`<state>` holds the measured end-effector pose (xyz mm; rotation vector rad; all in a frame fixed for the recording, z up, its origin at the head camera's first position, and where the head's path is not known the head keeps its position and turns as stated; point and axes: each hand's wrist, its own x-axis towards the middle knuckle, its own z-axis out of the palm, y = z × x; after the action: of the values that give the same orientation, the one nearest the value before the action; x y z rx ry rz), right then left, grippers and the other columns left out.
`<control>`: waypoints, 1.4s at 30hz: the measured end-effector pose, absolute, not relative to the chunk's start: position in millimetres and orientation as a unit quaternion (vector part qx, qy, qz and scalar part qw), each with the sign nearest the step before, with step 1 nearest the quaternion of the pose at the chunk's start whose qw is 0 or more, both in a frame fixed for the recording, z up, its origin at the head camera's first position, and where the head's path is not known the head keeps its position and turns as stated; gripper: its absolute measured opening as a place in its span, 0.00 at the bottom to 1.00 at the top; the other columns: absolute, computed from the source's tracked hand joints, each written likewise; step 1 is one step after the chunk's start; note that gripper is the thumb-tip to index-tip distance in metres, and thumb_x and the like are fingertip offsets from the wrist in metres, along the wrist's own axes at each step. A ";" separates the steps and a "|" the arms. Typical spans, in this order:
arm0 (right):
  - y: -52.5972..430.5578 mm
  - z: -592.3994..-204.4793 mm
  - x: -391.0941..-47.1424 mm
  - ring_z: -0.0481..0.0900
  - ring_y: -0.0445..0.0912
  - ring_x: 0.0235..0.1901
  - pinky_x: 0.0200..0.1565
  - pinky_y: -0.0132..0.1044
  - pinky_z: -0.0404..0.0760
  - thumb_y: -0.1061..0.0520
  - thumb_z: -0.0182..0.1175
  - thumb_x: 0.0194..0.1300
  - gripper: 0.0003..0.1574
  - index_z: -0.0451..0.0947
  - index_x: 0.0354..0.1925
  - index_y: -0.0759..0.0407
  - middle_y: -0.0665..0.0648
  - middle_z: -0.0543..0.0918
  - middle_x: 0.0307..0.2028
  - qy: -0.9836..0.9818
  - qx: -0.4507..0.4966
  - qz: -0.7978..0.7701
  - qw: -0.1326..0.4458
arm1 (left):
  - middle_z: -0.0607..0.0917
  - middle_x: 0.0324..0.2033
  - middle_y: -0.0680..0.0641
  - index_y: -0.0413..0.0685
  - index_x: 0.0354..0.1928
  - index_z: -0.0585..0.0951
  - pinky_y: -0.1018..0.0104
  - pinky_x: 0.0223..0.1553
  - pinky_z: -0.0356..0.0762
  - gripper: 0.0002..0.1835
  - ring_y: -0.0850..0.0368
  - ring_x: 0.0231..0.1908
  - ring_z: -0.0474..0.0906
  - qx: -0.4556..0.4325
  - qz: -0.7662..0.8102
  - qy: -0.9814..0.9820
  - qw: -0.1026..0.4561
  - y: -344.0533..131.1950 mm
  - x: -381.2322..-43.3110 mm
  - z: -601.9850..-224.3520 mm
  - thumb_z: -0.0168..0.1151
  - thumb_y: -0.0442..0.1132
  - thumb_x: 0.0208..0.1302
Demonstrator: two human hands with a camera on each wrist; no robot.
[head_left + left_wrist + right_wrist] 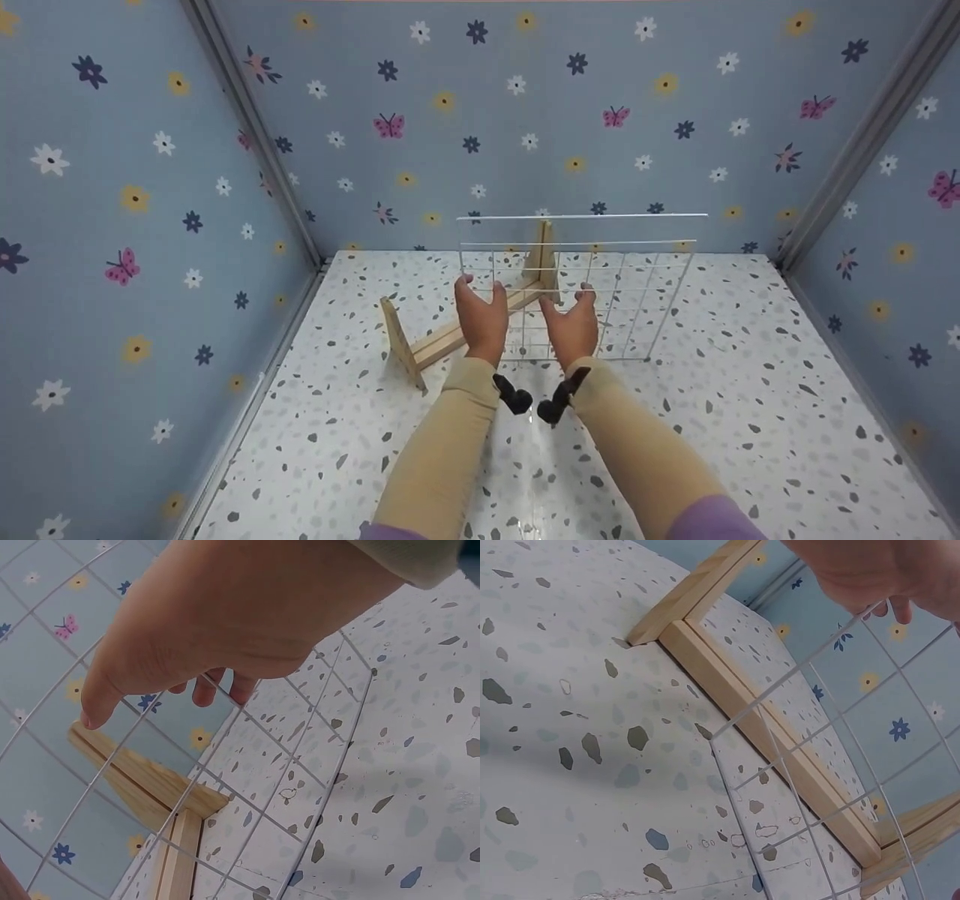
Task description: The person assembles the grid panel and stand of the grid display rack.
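Observation:
Both hands hold a white wire grid panel (637,289), raised tilted over the speckled surface. My left hand (481,319) grips it near its left side; in the left wrist view, fingertips show through the mesh behind the wires. Further right, my right hand (571,326) has its fingers around the wires, though the right wrist view cuts off much of that hand. Behind the panel stands a wooden frame (439,345), a crossbar joining two tapered end pieces. A groove runs along the far end piece (142,772). Mesh and hands partly cover the frame.
White speckled tabletop (750,420) lies under everything. Blue flower-patterned walls (480,97) enclose the back and both sides, with grey metal strips (262,135) at the corners. Black wrist devices (514,394) sit at the sleeve cuffs, close to each other.

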<state>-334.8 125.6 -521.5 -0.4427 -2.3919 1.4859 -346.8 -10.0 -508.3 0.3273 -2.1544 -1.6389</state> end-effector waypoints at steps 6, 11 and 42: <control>124.9 -521.8 -335.3 0.75 0.59 0.63 0.62 0.53 0.74 0.35 0.63 0.67 0.53 0.54 0.75 0.59 0.63 0.70 0.70 -0.835 -0.172 0.506 0.131 | 0.70 0.67 0.40 0.42 0.69 0.64 0.50 0.67 0.67 0.31 0.45 0.70 0.65 0.119 -0.585 -0.775 0.206 -9.3 -344.6 -511.0 0.60 0.49 0.73; 127.2 -525.4 -334.4 0.77 0.59 0.60 0.59 0.54 0.75 0.39 0.61 0.71 0.47 0.54 0.74 0.59 0.64 0.72 0.68 -0.844 -0.173 0.489 0.133 | 0.70 0.67 0.40 0.42 0.69 0.64 0.50 0.66 0.69 0.31 0.45 0.69 0.66 0.123 -0.585 -0.777 0.197 -6.6 -343.1 -512.2 0.60 0.49 0.73; 127.6 -526.4 -334.3 0.82 0.60 0.49 0.47 0.56 0.80 0.39 0.62 0.70 0.41 0.61 0.68 0.59 0.64 0.81 0.56 -0.867 -0.166 0.454 0.123 | 0.46 0.80 0.44 0.49 0.82 0.41 0.50 0.75 0.53 0.51 0.47 0.78 0.45 0.040 -0.565 -0.809 0.160 -50.1 -327.9 -474.7 0.62 0.53 0.71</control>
<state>-334.3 127.6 -526.4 -0.4834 -2.5276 1.3248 -327.9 -50.1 -474.7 0.1148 -2.3106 -1.6129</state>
